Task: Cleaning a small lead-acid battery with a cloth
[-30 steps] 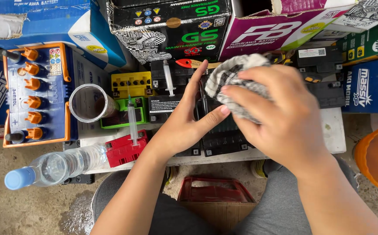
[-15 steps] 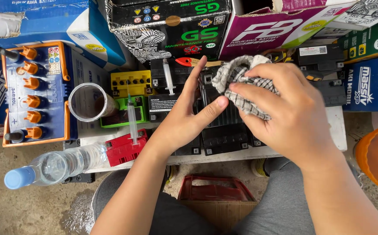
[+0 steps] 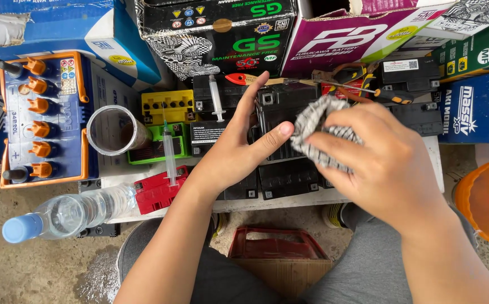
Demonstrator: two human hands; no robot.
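A crumpled grey-and-white checked cloth is clamped in the grip of the right hand and pressed against a small black rectangular battery. Left of that grip, the battery is steadied by the left hand, its fingers spread flat.

You're working in bright, even daylight, no harsh glare. Soft shadows sit under your left hand on the black battery. Your right hand and the checked cloth show slight motion blur; just left of the battery, the syringe reads sharp. Boxes beyond the battery bow slightly at the frame's edge.
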